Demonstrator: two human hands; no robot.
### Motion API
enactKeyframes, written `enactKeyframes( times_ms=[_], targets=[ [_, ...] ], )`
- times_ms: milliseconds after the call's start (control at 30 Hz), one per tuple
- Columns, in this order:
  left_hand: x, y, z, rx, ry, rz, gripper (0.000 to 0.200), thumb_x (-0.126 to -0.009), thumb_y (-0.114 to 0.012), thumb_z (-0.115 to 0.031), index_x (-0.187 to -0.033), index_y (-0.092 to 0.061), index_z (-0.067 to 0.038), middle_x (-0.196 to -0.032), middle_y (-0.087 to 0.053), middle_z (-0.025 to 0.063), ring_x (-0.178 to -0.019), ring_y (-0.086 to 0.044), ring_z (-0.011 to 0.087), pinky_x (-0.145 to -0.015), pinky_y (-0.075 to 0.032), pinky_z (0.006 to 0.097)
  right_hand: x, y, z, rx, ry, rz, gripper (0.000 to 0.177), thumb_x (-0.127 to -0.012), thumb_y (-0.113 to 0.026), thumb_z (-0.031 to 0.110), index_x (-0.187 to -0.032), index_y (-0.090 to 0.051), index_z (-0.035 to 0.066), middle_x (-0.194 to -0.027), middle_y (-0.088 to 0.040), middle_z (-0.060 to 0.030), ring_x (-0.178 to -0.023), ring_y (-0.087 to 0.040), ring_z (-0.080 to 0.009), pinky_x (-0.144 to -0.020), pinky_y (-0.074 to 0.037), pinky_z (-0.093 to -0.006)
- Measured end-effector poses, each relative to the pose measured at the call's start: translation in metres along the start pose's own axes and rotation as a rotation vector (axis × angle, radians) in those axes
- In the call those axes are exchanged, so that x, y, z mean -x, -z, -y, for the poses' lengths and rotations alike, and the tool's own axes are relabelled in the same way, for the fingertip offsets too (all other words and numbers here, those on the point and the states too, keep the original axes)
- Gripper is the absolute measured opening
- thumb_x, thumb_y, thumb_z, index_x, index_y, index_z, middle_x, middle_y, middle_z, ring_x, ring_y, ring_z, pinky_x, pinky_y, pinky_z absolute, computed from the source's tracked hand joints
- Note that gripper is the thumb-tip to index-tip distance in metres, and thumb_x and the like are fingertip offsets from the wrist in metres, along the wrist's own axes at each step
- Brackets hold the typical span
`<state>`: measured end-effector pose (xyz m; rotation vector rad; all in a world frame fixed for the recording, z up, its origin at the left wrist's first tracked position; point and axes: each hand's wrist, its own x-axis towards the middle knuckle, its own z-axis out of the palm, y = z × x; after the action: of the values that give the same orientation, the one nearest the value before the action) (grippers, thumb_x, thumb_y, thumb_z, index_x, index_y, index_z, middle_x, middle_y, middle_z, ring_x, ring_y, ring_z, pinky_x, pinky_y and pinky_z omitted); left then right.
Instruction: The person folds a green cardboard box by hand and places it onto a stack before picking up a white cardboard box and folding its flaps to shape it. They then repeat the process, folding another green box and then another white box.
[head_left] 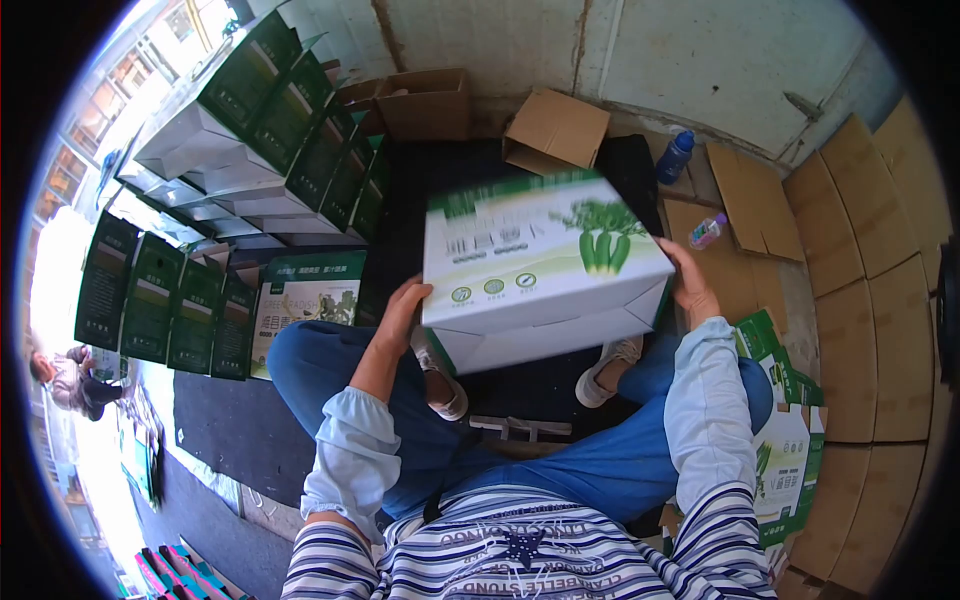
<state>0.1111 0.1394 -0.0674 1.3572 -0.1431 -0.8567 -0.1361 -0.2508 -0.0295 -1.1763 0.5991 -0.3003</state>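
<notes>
Between my two hands is a white and green carton (540,255) printed with green radishes, raised above the dark mat in front of my knees and slightly tilted. My left hand (404,305) presses on its left side, thumb near the upper edge. On the opposite side, my right hand (690,280) grips the right end, fingers partly hidden behind the carton. The panel facing me looks like closed, folded flaps. Below it my shoes show on both sides.
Stacked green and white cartons (270,120) rise at left, beside a standing radish carton (310,290). Brown boxes (850,370) line the right wall; flattened printed cartons (785,470) lie by my right knee. A blue bottle (676,158) and an open brown box (555,130) stand ahead. Another person (75,380) is far left.
</notes>
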Motion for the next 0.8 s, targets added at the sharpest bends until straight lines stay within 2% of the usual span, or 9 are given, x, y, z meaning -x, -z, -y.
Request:
enactKeyframes(
  times_ms=[67,100,200,300,367,500,667,733,800],
  targets=[
    [0.007,-0.009,-0.012,-0.040,-0.294,0.009,0.052,-0.087,-0.050,-0.023,-0.132,-0.046,0.001,-0.124,-0.055,0.0126,-0.113,-0.051,0.0201,-0.095,-0.039,0.0294,-0.008,0.011,-0.002,-0.039,0.029,-0.022,0.054,-0.089,-0.046,0.053,-0.113,-0.060,0.007,-0.110,-0.061,-0.0056,-0.106,-0.053,-0.0189,-0.095,-0.037,-0.0348],
    [0.020,-0.020,-0.025,-0.049,-0.375,-0.029,0.051,-0.092,-0.047,-0.034,-0.131,-0.047,0.000,-0.124,-0.055,0.0118,-0.114,-0.050,0.0201,-0.096,-0.038,0.0331,-0.006,0.008,0.004,-0.059,0.047,-0.032,0.056,-0.089,-0.046,0.055,-0.115,-0.058,0.007,-0.111,-0.060,-0.0058,-0.108,-0.052,-0.0194,-0.096,-0.036,-0.0359],
    [0.014,-0.015,-0.023,-0.069,-0.271,-0.058,0.074,-0.090,-0.037,-0.062,-0.135,-0.041,-0.004,-0.127,-0.052,0.0111,-0.120,-0.047,0.0234,-0.098,-0.037,0.0418,-0.001,-0.008,0.006,-0.034,0.067,-0.149,0.068,-0.090,-0.041,0.060,-0.130,-0.046,0.005,-0.129,-0.049,-0.0090,-0.116,-0.046,-0.0249,-0.097,-0.035,-0.0407],
    [0.009,-0.008,-0.004,-0.047,-0.140,-0.137,0.068,-0.095,-0.032,-0.058,-0.134,-0.041,-0.004,-0.122,-0.054,0.0098,-0.113,-0.053,0.0208,-0.091,-0.045,0.0360,-0.014,0.020,-0.044,-0.114,0.294,-0.151,0.058,-0.095,-0.041,0.048,-0.134,-0.042,0.005,-0.132,-0.048,-0.0093,-0.115,-0.049,-0.0244,-0.095,-0.039,-0.0386],
    [0.013,-0.011,0.007,-0.005,-0.286,-0.035,0.063,-0.096,-0.035,-0.054,-0.137,-0.037,-0.005,-0.121,-0.054,0.0093,-0.111,-0.055,0.0203,-0.089,-0.048,0.0319,-0.016,0.030,-0.061,-0.096,0.344,-0.111,0.052,-0.097,-0.041,0.042,-0.135,-0.042,0.006,-0.131,-0.050,-0.0092,-0.113,-0.051,-0.0236,-0.094,-0.041,-0.0371],
    [0.017,-0.017,-0.004,0.035,-0.183,-0.065,0.059,-0.097,-0.041,-0.045,-0.137,-0.037,-0.003,-0.123,-0.054,0.0093,-0.109,-0.056,0.0192,-0.088,-0.048,0.0309,0.018,-0.007,-0.038,0.131,0.089,-0.050,0.045,-0.099,-0.040,0.034,-0.135,-0.044,0.008,-0.128,-0.052,-0.0090,-0.112,-0.053,-0.0225,-0.092,-0.043,-0.0347],
    [-0.002,-0.005,0.005,0.229,0.015,-0.084,0.048,-0.097,-0.046,-0.032,-0.135,-0.042,-0.003,-0.118,-0.058,0.0096,-0.105,-0.058,0.0192,-0.087,-0.047,0.0306,0.012,-0.004,-0.057,-0.065,-0.140,-0.038,0.047,-0.094,-0.050,0.036,-0.131,-0.049,0.007,-0.124,-0.056,-0.0100,-0.110,-0.055,-0.0206,-0.093,-0.044,-0.0362],
    [-0.020,0.014,0.031,-0.006,-0.022,-0.038,0.042,-0.096,-0.047,-0.027,-0.130,-0.048,-0.003,-0.118,-0.059,0.0084,-0.104,-0.059,0.0205,-0.088,-0.048,0.0334,0.013,-0.013,-0.047,0.102,-0.293,-0.030,0.047,-0.093,-0.051,0.036,-0.129,-0.050,0.006,-0.123,-0.056,-0.0090,-0.110,-0.054,-0.0189,-0.092,-0.044,-0.0347],
    [-0.032,0.024,0.046,-0.141,-0.044,-0.041,0.039,-0.094,-0.049,-0.024,-0.127,-0.051,-0.003,-0.117,-0.059,0.0078,-0.103,-0.059,0.0211,-0.089,-0.047,0.0349,0.005,-0.006,-0.066,0.322,-0.226,-0.079,0.051,-0.091,-0.053,0.042,-0.130,-0.051,0.008,-0.123,-0.057,-0.0069,-0.108,-0.056,-0.0196,-0.088,-0.043,-0.0303]
  ],
)
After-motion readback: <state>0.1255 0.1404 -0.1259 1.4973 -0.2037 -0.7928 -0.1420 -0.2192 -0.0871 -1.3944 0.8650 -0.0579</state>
